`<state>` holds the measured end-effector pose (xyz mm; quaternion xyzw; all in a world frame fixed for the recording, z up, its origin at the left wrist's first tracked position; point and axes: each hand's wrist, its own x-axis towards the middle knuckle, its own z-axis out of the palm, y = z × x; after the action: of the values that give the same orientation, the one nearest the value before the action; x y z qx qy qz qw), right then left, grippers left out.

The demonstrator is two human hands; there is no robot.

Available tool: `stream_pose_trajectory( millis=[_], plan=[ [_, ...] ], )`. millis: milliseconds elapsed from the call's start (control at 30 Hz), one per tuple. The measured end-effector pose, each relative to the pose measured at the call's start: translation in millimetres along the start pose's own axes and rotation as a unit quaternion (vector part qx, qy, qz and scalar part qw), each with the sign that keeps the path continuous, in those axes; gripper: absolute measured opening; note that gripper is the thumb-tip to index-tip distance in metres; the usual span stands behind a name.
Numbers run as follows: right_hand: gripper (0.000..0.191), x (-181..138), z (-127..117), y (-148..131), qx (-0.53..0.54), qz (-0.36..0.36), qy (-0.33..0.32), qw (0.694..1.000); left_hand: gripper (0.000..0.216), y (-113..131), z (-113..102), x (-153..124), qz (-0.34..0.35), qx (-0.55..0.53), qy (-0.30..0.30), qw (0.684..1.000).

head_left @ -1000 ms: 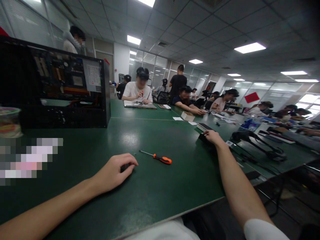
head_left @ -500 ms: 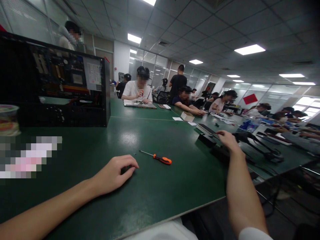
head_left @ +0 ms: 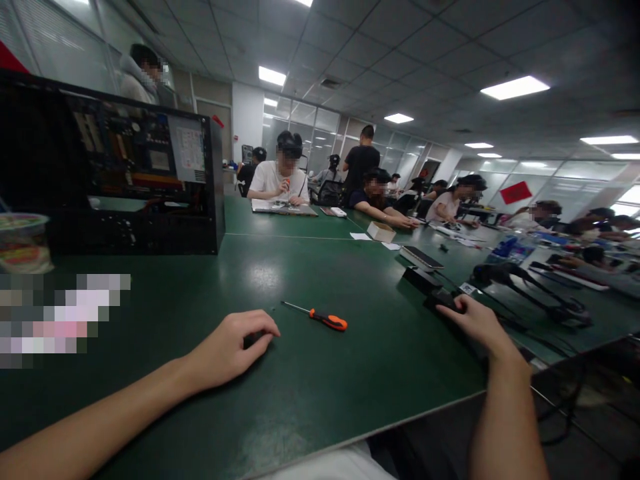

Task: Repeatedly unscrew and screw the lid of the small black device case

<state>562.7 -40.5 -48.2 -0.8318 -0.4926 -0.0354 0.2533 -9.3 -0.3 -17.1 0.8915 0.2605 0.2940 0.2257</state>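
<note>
My left hand (head_left: 245, 342) rests on the green table (head_left: 350, 387), fingers loosely curled and thumb tip close to the index fingertip. I see nothing held in it. Just beyond its fingertips lies a screwdriver (head_left: 327, 319) with an orange and black handle, its thin shaft pointing to the left. At the right, my right hand (head_left: 475, 319) is closed on the near end of a black block-shaped device (head_left: 445, 299), with thumb and fingers at its edge. The device's exact kind is unclear. Another black block (head_left: 421, 280) and a dark notebook (head_left: 421, 258) lie just beyond.
An open computer case (head_left: 150, 230) stands at the left, beside a plastic cup (head_left: 25, 243). Black cables and a strap-like object (head_left: 525, 287) lie at the right. A small box (head_left: 381, 231) sits farther back. Several people work around the tables beyond.
My right hand has come back toward me from the notebook's edge and now grips the black device. The left hand and the screwdriver stay put; the view has shifted slightly.
</note>
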Motion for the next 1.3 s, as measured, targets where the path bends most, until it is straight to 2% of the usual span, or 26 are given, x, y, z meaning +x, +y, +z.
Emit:
stream_pose_trajectory(
  millis=[67,133,200,233,300,400,500,567,633,700,767,833,900,1000,1067,1133,1300],
  plan=[
    [0.054,-3.9,-8.9,-11.5,0.007,-0.011,0.004,1.000,0.020,0.8,0.0,-0.3,-0.005,-0.001,-0.005,1.000],
    [0.053,-13.3,-22.9,-39.1,0.026,-0.038,0.002,0.999,0.020,1.5,1.1,-0.1,-0.021,-0.005,0.005,1.000],
    [0.051,-29.9,-38.7,-87.7,0.065,-0.112,-0.010,0.992,0.023,1.7,3.0,0.2,-0.044,-0.017,0.030,0.998],
    [0.050,-40.7,-45.1,-118.8,0.085,-0.178,-0.017,0.980,0.030,1.5,4.1,0.2,-0.053,-0.027,0.046,0.997],
    [0.046,-65.1,-50.6,-187.2,0.106,-0.325,-0.059,0.938,0.048,0.4,5.5,-0.5,-0.055,-0.049,0.075,0.994],
    [0.037,-101.0,-32.9,-276.0,0.087,-0.512,-0.166,0.838,0.065,-0.7,4.4,-2.5,-0.041,-0.056,0.100,0.993],
    [0.035,-124.4,4.3,-320.5,0.026,-0.603,-0.210,0.769,0.054,0.9,0.1,-2.8,-0.026,-0.028,0.098,0.994],
    [0.036,-127.9,23.3,-326.8,0.027,-0.633,-0.228,0.739,0.043,2.7,-2.3,-1.9,-0.020,-0.015,0.084,0.996],
    [0.038,-121.3,28.4,-321.1,0.051,-0.647,-0.242,0.722,0.038,4.0,-3.1,-0.6,-0.025,-0.009,0.068,0.997],
    [0.041,-107.4,20.4,-308.8,0.070,-0.625,-0.244,0.738,0.036,4.5,-2.4,0.4,-0.035,-0.005,0.054,0.998],
    [0.046,-91.5,7.1,-294.3,0.065,-0.570,-0.241,0.783,0.035,4.8,-1.4,1.0,-0.043,0.000,0.043,0.998],
    [0.056,-78.2,-2.2,-281.6,0.036,-0.507,-0.273,0.817,0.031,5.7,-1.0,1.6,-0.044,0.001,0.033,0.998],
    [0.064,-69.9,-2.7,-273.6,-0.003,-0.468,-0.339,0.816,0.027,7.3,-1.1,2.2,-0.044,0.002,0.025,0.999],
    [0.046,-65.2,6.3,-272.1,-0.033,-0.462,-0.406,0.788,0.027,9.5,-1.1,3.2,-0.048,0.010,0.018,0.999],
    [0.034,-64.6,8.6,-275.9,-0.028,-0.474,-0.403,0.782,0.029,9.7,-0.3,3.6,-0.055,0.011,0.015,0.998],
    [0.030,-64.1,2.0,-280.5,-0.015,-0.482,-0.379,0.790,0.031,9.3,1.0,3.8,-0.068,0.005,0.014,0.998],
    [0.026,-64.4,-46.8,-293.9,0.057,-0.507,-0.297,0.808,0.034,9.4,-0.5,4.8,-0.096,-0.015,0.002,0.995]
  ],
)
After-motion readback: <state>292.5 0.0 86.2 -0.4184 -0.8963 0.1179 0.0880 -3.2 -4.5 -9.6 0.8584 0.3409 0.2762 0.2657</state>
